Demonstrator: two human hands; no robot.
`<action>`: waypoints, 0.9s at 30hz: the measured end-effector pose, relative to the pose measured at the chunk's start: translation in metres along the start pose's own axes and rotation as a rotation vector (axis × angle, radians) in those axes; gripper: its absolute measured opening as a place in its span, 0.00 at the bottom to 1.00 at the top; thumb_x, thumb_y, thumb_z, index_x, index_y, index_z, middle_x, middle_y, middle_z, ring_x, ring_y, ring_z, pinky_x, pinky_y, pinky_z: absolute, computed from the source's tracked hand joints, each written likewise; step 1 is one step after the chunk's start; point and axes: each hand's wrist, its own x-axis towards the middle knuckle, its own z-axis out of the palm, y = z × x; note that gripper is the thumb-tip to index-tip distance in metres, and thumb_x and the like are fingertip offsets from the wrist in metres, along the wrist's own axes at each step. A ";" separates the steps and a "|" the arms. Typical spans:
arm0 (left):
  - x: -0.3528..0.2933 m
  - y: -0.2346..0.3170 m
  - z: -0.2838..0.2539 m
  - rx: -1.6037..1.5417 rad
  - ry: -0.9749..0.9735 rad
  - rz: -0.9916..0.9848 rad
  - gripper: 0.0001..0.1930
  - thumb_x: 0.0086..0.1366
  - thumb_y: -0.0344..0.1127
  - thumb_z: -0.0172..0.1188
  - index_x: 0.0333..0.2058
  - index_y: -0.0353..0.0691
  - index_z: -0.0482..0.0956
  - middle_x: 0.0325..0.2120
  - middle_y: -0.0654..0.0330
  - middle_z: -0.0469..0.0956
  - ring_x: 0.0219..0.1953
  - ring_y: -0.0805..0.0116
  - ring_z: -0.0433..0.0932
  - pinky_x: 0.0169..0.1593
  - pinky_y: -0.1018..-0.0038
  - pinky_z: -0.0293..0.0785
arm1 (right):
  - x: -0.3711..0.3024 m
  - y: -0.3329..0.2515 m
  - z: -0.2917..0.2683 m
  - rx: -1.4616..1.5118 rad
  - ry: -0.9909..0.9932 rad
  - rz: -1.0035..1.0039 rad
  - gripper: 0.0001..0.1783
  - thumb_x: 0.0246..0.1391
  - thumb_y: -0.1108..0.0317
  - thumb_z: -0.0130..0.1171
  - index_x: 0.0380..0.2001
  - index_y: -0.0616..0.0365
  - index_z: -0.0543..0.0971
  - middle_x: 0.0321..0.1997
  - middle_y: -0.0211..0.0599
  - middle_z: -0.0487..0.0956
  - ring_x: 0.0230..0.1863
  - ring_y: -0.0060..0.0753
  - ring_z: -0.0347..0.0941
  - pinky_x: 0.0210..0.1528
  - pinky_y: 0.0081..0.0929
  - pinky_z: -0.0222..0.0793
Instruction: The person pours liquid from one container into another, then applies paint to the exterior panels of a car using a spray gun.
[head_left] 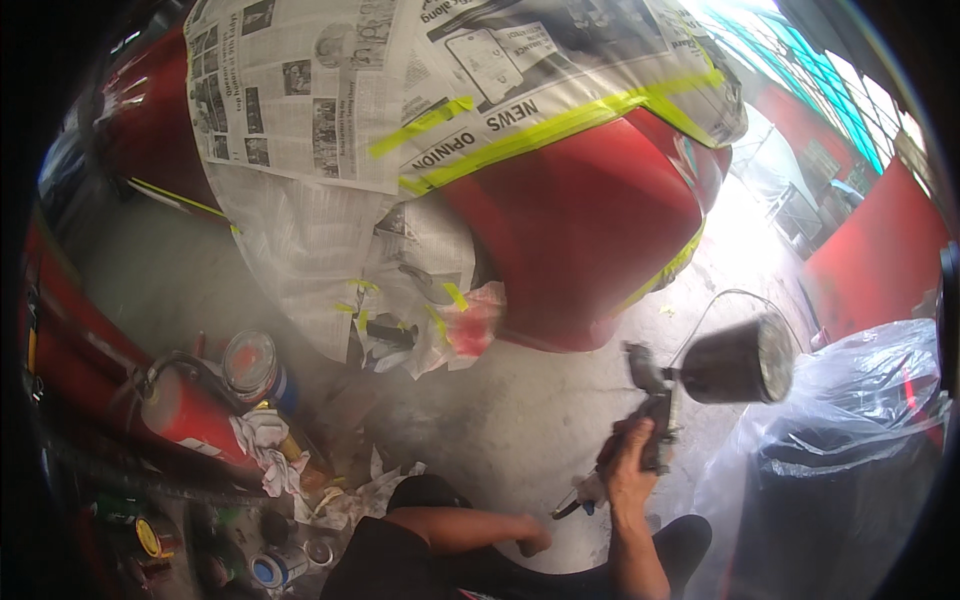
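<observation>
My right hand is wrapped round the handle of a spray gun, held up to the right of a red car body panel. A dark round paint cup sticks out from the gun's right side. Low in the middle, near my knees, my left hand is curled closed; whatever its fingers may hold is hidden. Newspaper covers much of the car above the panel, edged with yellow-green masking tape. A loose lower sheet bears a red paint stain.
Clear plastic sheeting drapes a dark object at the right. On the left lie a red cylinder, a paint can and crumpled paper. Several more cans stand at the lower left. A red panel rises at the far right.
</observation>
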 end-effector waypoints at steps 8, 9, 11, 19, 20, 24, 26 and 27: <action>-0.025 0.016 -0.014 -0.015 0.129 -0.002 0.15 0.47 0.24 0.53 0.34 0.31 0.84 0.35 0.44 0.82 0.38 0.47 0.81 0.42 0.55 0.75 | 0.012 -0.041 0.072 0.070 -0.523 -0.112 0.25 0.62 0.47 0.57 0.33 0.64 0.75 0.16 0.26 0.70 0.17 0.17 0.66 0.20 0.22 0.62; -0.020 0.013 -0.013 -0.002 0.128 0.002 0.15 0.47 0.24 0.53 0.34 0.31 0.84 0.35 0.44 0.82 0.38 0.47 0.81 0.42 0.55 0.75 | 0.014 -0.046 0.073 0.111 -0.553 -0.149 0.25 0.64 0.48 0.54 0.32 0.65 0.76 0.14 0.26 0.70 0.16 0.18 0.65 0.19 0.21 0.60; -0.005 0.000 0.000 0.013 0.105 0.029 0.16 0.47 0.25 0.52 0.34 0.32 0.83 0.34 0.44 0.82 0.38 0.48 0.81 0.42 0.55 0.75 | 0.017 -0.050 0.064 0.075 -0.522 -0.193 0.25 0.65 0.49 0.53 0.33 0.65 0.76 0.15 0.27 0.70 0.16 0.18 0.65 0.19 0.21 0.60; -0.002 -0.006 -0.001 0.022 0.068 0.053 0.15 0.49 0.26 0.54 0.37 0.32 0.83 0.35 0.44 0.82 0.37 0.47 0.81 0.40 0.54 0.75 | 0.029 -0.028 -0.017 -0.019 0.165 0.012 0.29 0.65 0.40 0.49 0.30 0.59 0.75 0.14 0.29 0.69 0.13 0.22 0.65 0.15 0.23 0.59; -0.002 -0.006 0.000 0.032 0.032 0.033 0.18 0.48 0.26 0.54 0.39 0.33 0.82 0.38 0.44 0.82 0.40 0.46 0.81 0.43 0.54 0.75 | 0.034 -0.029 -0.020 -0.039 0.219 -0.029 0.31 0.64 0.37 0.47 0.30 0.58 0.75 0.13 0.29 0.68 0.12 0.22 0.65 0.15 0.23 0.58; -0.012 -0.003 -0.005 0.055 0.049 0.084 0.18 0.48 0.26 0.55 0.40 0.33 0.82 0.38 0.44 0.82 0.40 0.46 0.81 0.43 0.53 0.75 | 0.040 -0.050 -0.027 -0.020 0.259 0.080 0.23 0.67 0.48 0.50 0.34 0.61 0.72 0.17 0.28 0.70 0.14 0.18 0.65 0.16 0.22 0.62; -0.016 0.002 -0.013 0.014 0.047 0.081 0.16 0.48 0.26 0.55 0.38 0.33 0.82 0.38 0.44 0.81 0.41 0.46 0.81 0.43 0.53 0.74 | 0.044 -0.047 -0.024 -0.056 0.235 -0.050 0.31 0.65 0.36 0.44 0.32 0.57 0.74 0.13 0.28 0.69 0.11 0.21 0.64 0.13 0.21 0.55; -0.016 0.002 -0.014 0.019 0.043 0.081 0.16 0.48 0.26 0.55 0.38 0.33 0.82 0.38 0.44 0.81 0.41 0.46 0.81 0.43 0.53 0.74 | 0.044 -0.050 -0.021 -0.054 0.242 -0.052 0.31 0.65 0.36 0.44 0.32 0.57 0.74 0.13 0.28 0.69 0.11 0.21 0.64 0.13 0.21 0.55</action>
